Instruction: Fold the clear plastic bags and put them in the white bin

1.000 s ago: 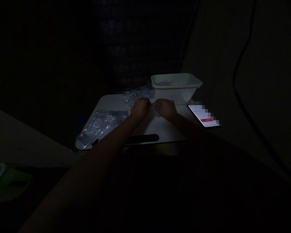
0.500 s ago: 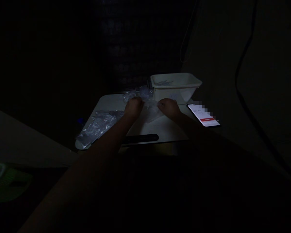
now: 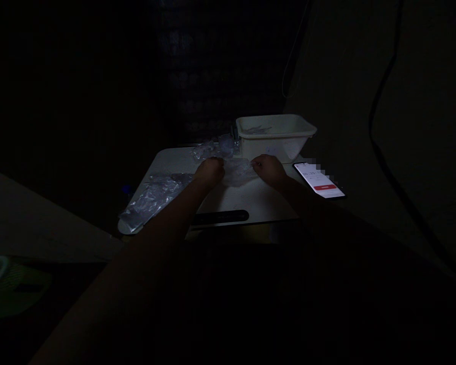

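A clear plastic bag (image 3: 237, 171) is stretched between my two hands above the white table (image 3: 231, 200). My left hand (image 3: 211, 171) is closed on its left side, and my right hand (image 3: 268, 168) pinches its right edge. Left of my left forearm lies a pile of shiny clear plastic bags (image 3: 153, 197). Beyond my left hand sits more crumpled clear plastic (image 3: 205, 150). The scene is very dark, so fine details of the fingers are hard to see.
A white tub (image 3: 268, 148) with thin pieces inside stands at the table's back right. A lit phone (image 3: 319, 181) lies at the right edge. A dark slot (image 3: 222, 217) runs along the front edge. Lower left is a green basket (image 3: 16, 289); a dark cable hangs at right.
My right hand has shifted slightly right, away from my left hand. The bag between them is now spread wider and hangs less far down.
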`<state>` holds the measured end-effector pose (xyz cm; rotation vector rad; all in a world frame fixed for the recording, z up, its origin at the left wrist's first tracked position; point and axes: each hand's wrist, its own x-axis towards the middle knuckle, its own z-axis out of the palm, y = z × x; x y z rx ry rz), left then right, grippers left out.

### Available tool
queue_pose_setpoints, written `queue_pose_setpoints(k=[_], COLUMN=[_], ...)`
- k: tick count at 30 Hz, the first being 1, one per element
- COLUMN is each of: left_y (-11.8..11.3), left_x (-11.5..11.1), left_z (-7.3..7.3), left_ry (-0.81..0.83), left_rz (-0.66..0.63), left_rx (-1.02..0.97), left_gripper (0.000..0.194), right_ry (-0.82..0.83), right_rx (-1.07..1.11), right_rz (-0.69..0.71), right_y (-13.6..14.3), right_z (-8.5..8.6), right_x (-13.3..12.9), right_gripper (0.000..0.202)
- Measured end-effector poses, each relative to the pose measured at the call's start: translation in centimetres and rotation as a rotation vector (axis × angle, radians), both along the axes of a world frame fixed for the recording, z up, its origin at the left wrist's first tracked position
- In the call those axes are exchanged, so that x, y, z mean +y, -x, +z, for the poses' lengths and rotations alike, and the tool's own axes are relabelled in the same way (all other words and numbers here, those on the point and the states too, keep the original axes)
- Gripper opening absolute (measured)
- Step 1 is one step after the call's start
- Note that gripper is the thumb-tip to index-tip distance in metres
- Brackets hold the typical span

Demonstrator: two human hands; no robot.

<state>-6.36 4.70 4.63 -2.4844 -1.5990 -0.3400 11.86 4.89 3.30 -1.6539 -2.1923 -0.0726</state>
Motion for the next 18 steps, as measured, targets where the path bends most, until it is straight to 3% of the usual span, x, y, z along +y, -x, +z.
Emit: queue_pose_setpoints(k=[13, 18], left_y=[1.2, 1.2], left_x=[0.4, 0.3], left_z=[0.1, 0.1], left_ry=[-0.01, -0.017], left_rz=[0.138, 0.153], left_rx=[-0.059, -0.059], left_gripper=[0.027, 0.028], right_ry=[0.038, 0.046], right_rx=[0.05, 0.095], right_rz=[-0.162, -0.146], right_y=[-1.6, -1.8], right_z=[-0.2, -0.3], right_x=[-0.4, -0.3], right_gripper=[0.026, 0.024])
